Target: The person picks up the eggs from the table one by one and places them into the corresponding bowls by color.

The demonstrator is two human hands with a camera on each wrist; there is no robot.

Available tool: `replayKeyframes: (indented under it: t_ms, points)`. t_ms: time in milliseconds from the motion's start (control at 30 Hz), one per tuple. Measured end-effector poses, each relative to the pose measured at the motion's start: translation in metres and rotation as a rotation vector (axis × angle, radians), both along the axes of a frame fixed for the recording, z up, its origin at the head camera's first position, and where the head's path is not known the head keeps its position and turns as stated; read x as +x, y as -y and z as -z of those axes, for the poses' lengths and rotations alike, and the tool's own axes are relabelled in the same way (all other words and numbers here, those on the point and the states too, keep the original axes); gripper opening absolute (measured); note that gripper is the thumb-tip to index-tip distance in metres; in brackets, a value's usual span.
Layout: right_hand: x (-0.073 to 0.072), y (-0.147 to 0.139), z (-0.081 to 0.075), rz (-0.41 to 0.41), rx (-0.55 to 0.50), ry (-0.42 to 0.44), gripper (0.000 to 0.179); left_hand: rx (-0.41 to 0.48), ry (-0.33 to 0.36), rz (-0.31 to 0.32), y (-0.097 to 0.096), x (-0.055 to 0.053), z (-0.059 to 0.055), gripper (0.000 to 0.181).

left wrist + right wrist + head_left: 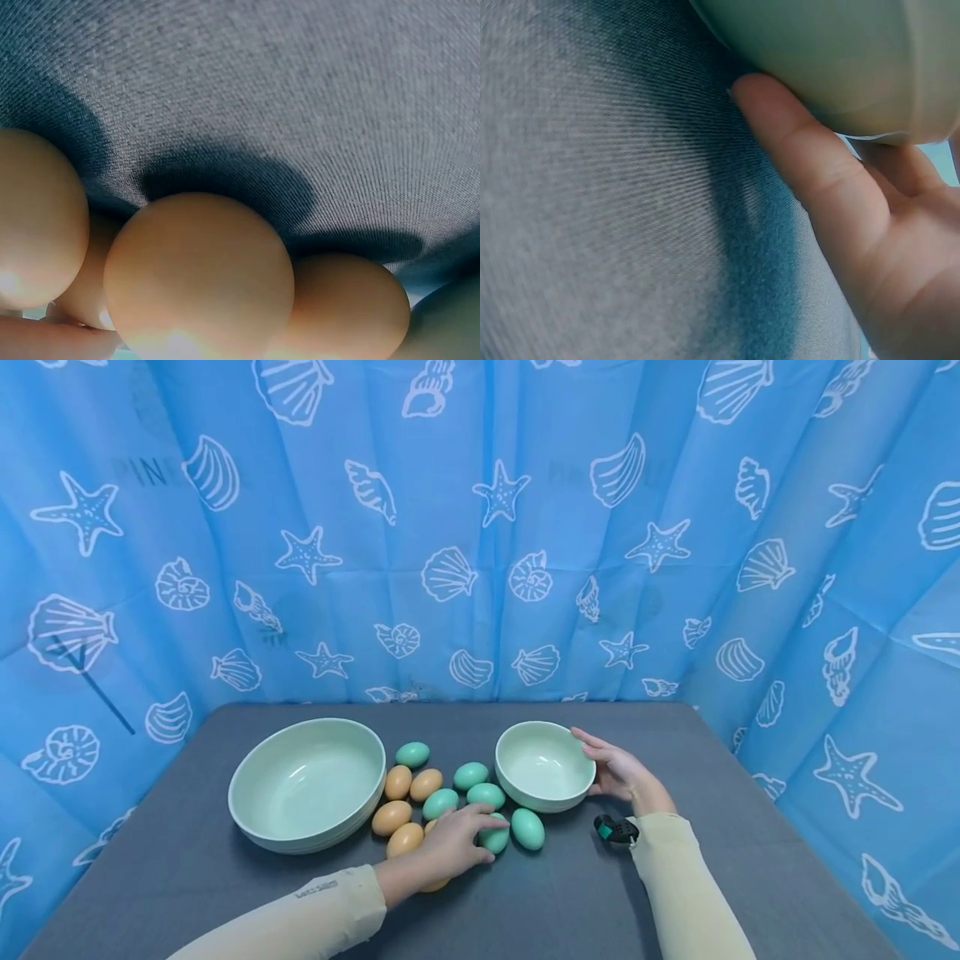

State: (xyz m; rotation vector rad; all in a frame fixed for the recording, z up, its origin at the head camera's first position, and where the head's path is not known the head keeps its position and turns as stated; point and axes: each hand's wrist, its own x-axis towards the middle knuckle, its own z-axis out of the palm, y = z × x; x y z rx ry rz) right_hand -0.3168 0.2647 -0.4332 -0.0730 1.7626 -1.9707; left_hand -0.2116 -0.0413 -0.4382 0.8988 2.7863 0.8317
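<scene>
My left hand [452, 843] reaches over the eggs at the middle of the table. Its thumb and fingers pinch a green egg [495, 837], which shows between them. My right hand [618, 772] holds the right side of a small pale green bowl [543, 802]. In the right wrist view, the thumb [810, 150] lies low against the bowl's outer wall. No eggs show inside this bowl. Another green egg [528, 829] lies just in front of it. Brown eggs [392, 818] lie left of my left hand, and several fill the left wrist view, one brown egg [199, 274] nearest.
A large pale green bowl [255, 827] stands on the left, with nothing visible in it. More green eggs [412, 754] lie among the brown ones between the bowls. The grey table [570, 910] ends at a blue shell-patterned curtain [480, 610]. A black band [617, 829] is at my right wrist.
</scene>
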Motion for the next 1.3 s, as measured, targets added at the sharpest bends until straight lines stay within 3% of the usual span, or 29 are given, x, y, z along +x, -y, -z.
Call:
replayKeyframes:
  t_ms: [433, 667, 967, 1300]
  points:
    - [0.001, -0.002, -0.001, -0.019, -0.010, -0.001, 0.055, 0.058, 0.031, -0.038, -0.003, -0.003, 0.000, 0.047]
    - [0.000, -0.002, -0.001, -0.019, -0.021, -0.002, 0.055, 0.181, 0.101, -0.065, -0.003, -0.003, -0.007, 0.047]
    - [0.000, 0.000, 0.001, -0.010, -0.013, -0.011, 0.056, 0.371, 0.199, -0.052, 0.001, 0.000, -0.021, 0.048]
    - [-0.001, 0.000, 0.000, 0.000, -0.022, 0.006, 0.057, 0.450, 0.225, -0.101, 0.003, -0.004, -0.032, 0.046]
